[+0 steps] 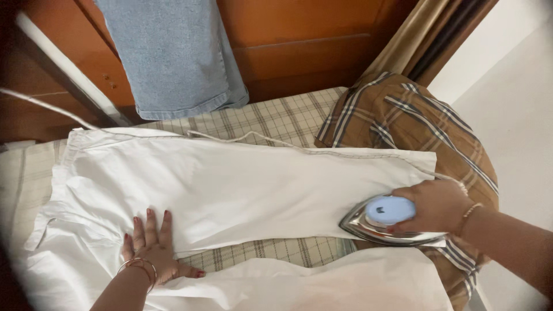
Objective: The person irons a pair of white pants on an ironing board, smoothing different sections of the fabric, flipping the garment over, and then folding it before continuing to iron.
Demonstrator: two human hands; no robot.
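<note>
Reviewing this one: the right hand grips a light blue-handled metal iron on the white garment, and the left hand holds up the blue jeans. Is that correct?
Not quite. In the head view the left hand lies flat on the white garment, fingers spread, not holding the blue jeans, which hang untouched at the top. The rest stands: the right hand grips the light blue-handled metal iron on the white garment.

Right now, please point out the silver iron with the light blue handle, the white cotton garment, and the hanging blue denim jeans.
silver iron with light blue handle [385, 222], head view, on the handle top.
white cotton garment [242, 184], head view, on the flat middle.
hanging blue denim jeans [173, 57], head view, on the leg.
</note>
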